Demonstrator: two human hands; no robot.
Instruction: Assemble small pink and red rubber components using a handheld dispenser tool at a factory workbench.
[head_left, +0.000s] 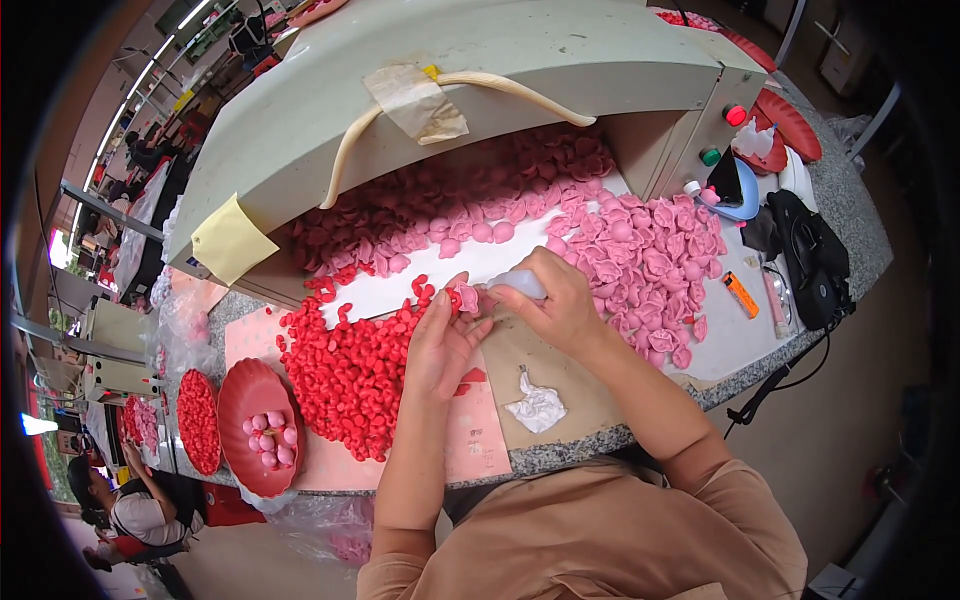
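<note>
Brown cloth shirt [590,530] at near edge, apart from the work. Farther in, crumpled white tissue [537,405]; risk of lint on tacky parts. Next, at left, loose heap of glossy red curved pieces [345,385], touching the left hand [440,345]; risk of scatter from a stray wrist. Between thumb and fingertips of same hand, small pink petal-shaped piece [467,298], at centre; risk of creasing or slipping if pinched unevenly. Right hand [568,305] wrapped round translucent whitish squeeze bottle [522,285], tip toward pink piece. Contents not discernible; if adhesive, risk of flooded petals or stuck fingertips from over-squeezing. Farther right, loose heap of pink petal pieces [650,250]; risk of spillage from elbow or bottle. Farthest, grey-green metal machine housing [600,70]; risk of knocked knuckles if reaching inside.
</note>
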